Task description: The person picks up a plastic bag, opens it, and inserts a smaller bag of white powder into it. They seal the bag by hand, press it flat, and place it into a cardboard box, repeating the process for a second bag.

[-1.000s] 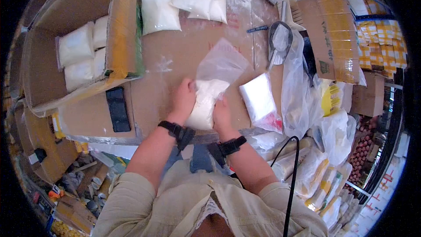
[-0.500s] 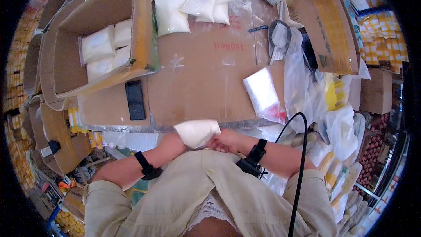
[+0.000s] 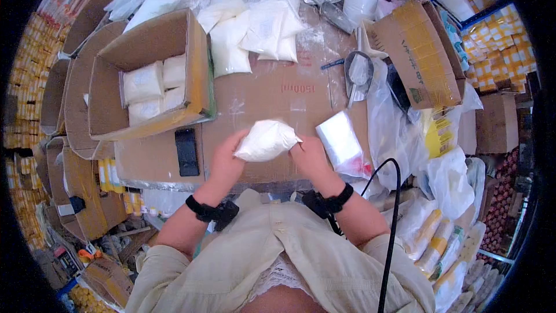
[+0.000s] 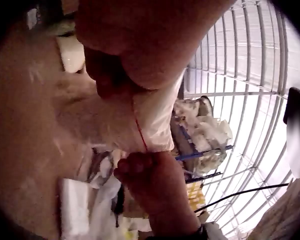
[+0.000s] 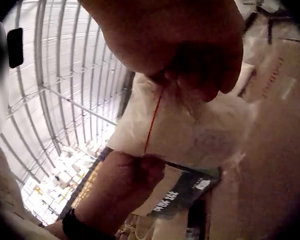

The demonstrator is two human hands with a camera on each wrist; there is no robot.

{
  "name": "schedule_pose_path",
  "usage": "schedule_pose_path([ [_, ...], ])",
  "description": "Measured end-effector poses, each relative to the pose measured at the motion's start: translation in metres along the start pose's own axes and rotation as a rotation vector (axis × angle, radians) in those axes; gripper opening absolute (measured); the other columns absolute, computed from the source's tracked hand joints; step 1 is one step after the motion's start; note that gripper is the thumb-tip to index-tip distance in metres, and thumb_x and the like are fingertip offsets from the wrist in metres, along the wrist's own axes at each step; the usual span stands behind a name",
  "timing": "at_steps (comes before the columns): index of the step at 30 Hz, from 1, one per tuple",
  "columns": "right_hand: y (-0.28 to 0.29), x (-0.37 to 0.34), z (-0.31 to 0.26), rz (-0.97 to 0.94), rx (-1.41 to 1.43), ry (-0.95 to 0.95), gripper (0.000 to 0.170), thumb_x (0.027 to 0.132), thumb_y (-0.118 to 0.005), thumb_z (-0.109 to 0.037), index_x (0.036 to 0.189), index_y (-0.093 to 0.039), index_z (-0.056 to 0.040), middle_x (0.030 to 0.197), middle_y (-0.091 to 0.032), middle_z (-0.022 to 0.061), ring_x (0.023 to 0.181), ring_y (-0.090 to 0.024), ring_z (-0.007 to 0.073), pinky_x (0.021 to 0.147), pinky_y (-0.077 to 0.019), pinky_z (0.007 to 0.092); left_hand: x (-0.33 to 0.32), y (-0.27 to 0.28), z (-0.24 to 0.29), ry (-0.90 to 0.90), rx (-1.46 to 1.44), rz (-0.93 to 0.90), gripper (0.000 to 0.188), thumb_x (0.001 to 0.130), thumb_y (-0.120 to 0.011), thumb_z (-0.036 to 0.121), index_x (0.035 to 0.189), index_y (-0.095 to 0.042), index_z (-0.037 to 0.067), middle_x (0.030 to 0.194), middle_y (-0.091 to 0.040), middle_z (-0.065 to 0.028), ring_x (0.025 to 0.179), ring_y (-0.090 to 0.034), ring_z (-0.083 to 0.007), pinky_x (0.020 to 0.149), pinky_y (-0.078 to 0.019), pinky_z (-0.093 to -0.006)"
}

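Both hands hold a clear plastic zip bag of white powder [image 3: 266,140] above the near part of the cardboard-covered table. My left hand [image 3: 229,153] grips its left end, fingers curled in at the corner. At the other end my right hand [image 3: 308,156] pinches the opposite corner. A red zip line [image 5: 153,122] runs across the bag between the hands in the right wrist view. The left wrist view shows the same bag [image 4: 157,117] stretched from the left hand down to the curled fingers of the right hand [image 4: 152,180].
An open carton [image 3: 200,75] at left contains several filled bags. More filled bags [image 3: 231,52] lie at the back. A phone [image 3: 186,152] lies near the front left. At right are a stack of clear bags [image 3: 340,139], a metal scoop [image 3: 359,72] and another carton [image 3: 417,52].
The bag stood on the table with its empty top upward, then was drawn down against my body at the table edge. Now both hands have raised it over the table, folded shorter.
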State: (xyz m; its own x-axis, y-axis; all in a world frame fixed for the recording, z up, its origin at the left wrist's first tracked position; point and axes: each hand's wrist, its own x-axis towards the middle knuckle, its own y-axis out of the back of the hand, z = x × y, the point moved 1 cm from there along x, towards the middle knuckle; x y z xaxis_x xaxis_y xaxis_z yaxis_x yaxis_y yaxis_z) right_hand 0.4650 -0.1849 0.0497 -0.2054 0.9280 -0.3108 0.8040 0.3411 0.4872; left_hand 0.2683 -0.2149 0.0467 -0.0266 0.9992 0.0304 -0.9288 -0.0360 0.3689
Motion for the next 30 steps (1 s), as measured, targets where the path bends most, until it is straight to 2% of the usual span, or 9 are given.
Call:
schedule_pose_path([
  [1, 0.004, -0.002, -0.004, -0.027, -0.079, -0.006, 0.023, 0.081, -0.048, -0.019, 0.086, -0.059, 0.0003, 0.081, -0.06, 0.0209, 0.076, -0.06, 0.0347, 0.065, -0.046, 0.0409, 0.0, -0.002, 0.004, -0.084, -0.058, 0.059, 0.026, 0.08, -0.053, 0.008, 0.105, -0.056, 0.003, 0.081, -0.058, -0.0147, 0.073, -0.059, -0.0247, 0.066, -0.0461, -0.0326],
  [4, 0.015, 0.007, 0.007, -0.011, 0.025, -0.115, 0.023, 0.079, -0.051, -0.019, 0.074, -0.057, 0.0035, 0.066, -0.058, 0.0174, 0.063, -0.058, 0.0273, 0.061, -0.0448, 0.036, 0.001, -0.001, -0.013, 0.455, 0.01, -0.17, 0.025, 0.078, -0.053, 0.008, 0.103, -0.057, 0.003, 0.075, -0.058, -0.0163, 0.072, -0.06, -0.0259, 0.066, -0.0458, -0.0342],
  [7, 0.005, -0.009, 0.004, 0.236, -0.31, 0.337, 0.024, 0.078, -0.048, -0.018, 0.07, -0.055, 0.0036, 0.062, -0.056, 0.0196, 0.06, -0.057, 0.0322, 0.06, -0.0448, 0.0385, -0.007, -0.002, 0.003, 0.052, 0.288, -0.064, 0.024, 0.078, -0.054, 0.01, 0.099, -0.059, 0.002, 0.076, -0.06, -0.0181, 0.076, -0.061, -0.0287, 0.068, -0.046, -0.0354],
  [11, 0.004, -0.018, 0.014, 0.067, -0.184, 0.078, 0.029, 0.083, -0.041, -0.021, 0.078, -0.058, 0.0022, 0.074, -0.057, 0.0239, 0.07, -0.057, 0.0382, 0.064, -0.0442, 0.0451, -0.009, -0.011, -0.002, 0.073, 0.017, 0.006, 0.027, 0.081, -0.048, 0.005, 0.107, -0.055, 0.004, 0.092, -0.059, -0.02, 0.084, -0.059, -0.0336, 0.071, -0.046, -0.037],
  [12, 0.006, -0.008, 0.014, 0.041, -0.161, 0.061, 0.031, 0.084, -0.04, -0.023, 0.081, -0.059, 0.0016, 0.076, -0.057, 0.0248, 0.072, -0.057, 0.0388, 0.065, -0.0441, 0.046, 0.0, -0.011, -0.001, -0.057, 0.276, -0.044, 0.029, 0.082, -0.047, 0.005, 0.111, -0.053, 0.006, 0.096, -0.058, -0.0196, 0.086, -0.058, -0.034, 0.072, -0.0461, -0.0372],
  [16, 0.012, -0.006, 0.007, 0.175, -0.028, 0.059, 0.033, 0.088, -0.038, -0.025, 0.08, -0.058, -0.0002, 0.074, -0.057, 0.0231, 0.068, -0.056, 0.0382, 0.062, -0.0437, 0.0439, -0.006, -0.017, 0.008, 0.015, 0.226, 0.004, 0.021, 0.083, -0.048, 0.008, 0.102, -0.056, 0.004, 0.091, -0.059, -0.0182, 0.082, -0.058, -0.0341, 0.069, -0.0465, -0.0375],
  [19, 0.013, -0.019, 0.009, 0.297, -0.026, 0.193, 0.026, 0.085, -0.045, -0.016, 0.067, -0.054, 0.0016, 0.06, -0.054, 0.0127, 0.053, -0.051, 0.0207, 0.052, -0.0415, 0.0329, -0.002, -0.009, 0.018, -0.051, 0.232, -0.013, 0.015, 0.083, -0.049, 0.009, 0.095, -0.056, 0.004, 0.087, -0.059, -0.0176, 0.078, -0.058, -0.0344, 0.066, -0.0465, -0.0378],
  [22, 0.023, -0.027, 0.008, 0.174, 0.083, -0.033, 0.032, 0.085, -0.043, -0.025, 0.073, -0.058, -0.0002, 0.072, -0.056, 0.0233, 0.066, -0.056, 0.0379, 0.061, -0.0426, 0.0443, -0.015, -0.007, 0.031, -0.045, 0.221, 0.02, 0.012, 0.083, -0.049, 0.01, 0.091, -0.056, 0.003, 0.084, -0.059, -0.0178, 0.076, -0.058, -0.0345, 0.064, -0.0461, -0.0385],
  [30, 0.012, -0.018, 0.037, 0.138, -0.35, 0.05, 0.02, 0.08, -0.053, -0.022, 0.079, -0.059, -0.0026, 0.077, -0.06, 0.0155, 0.067, -0.058, 0.0322, 0.059, -0.0448, 0.0406, -0.007, -0.026, -0.032, 0.144, 0.509, -0.259, 0.015, 0.084, -0.049, 0.014, 0.096, -0.052, 0.006, 0.081, -0.059, -0.0195, 0.077, -0.058, -0.0331, 0.064, -0.0466, -0.0426],
])
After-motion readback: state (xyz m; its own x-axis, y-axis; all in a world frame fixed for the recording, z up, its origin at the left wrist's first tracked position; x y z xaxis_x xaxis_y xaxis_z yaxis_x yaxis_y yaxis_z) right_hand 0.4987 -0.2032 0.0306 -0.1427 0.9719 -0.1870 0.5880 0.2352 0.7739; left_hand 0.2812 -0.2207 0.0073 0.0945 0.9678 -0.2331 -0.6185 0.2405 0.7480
